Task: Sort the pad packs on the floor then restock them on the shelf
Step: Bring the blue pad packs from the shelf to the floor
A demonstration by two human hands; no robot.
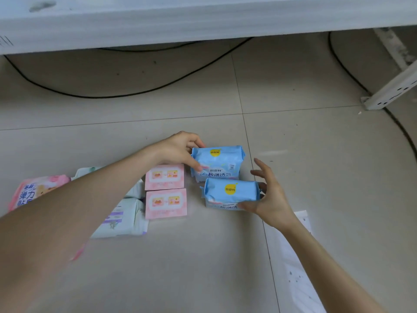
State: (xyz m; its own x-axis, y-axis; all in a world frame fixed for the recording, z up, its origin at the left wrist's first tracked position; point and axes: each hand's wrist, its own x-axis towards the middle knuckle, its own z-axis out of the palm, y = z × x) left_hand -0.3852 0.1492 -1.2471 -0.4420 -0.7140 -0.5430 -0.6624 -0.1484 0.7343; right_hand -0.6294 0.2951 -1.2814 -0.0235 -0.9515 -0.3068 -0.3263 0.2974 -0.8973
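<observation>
Since sorting pairs like with like, the left hand (178, 150) pinches the far blue pack (217, 162) and the right hand (269, 199) holds the near blue pack (231, 192), likely aligning them

Stockroom or shop floor: sealed retail pad packs (165, 177) lie grouped by colour on beige floor tiles (293, 136). Behind them stands a white metal shelf (158, 21) with a slotted upright (392, 91), black cables (126, 95) trailing beneath.
</observation>
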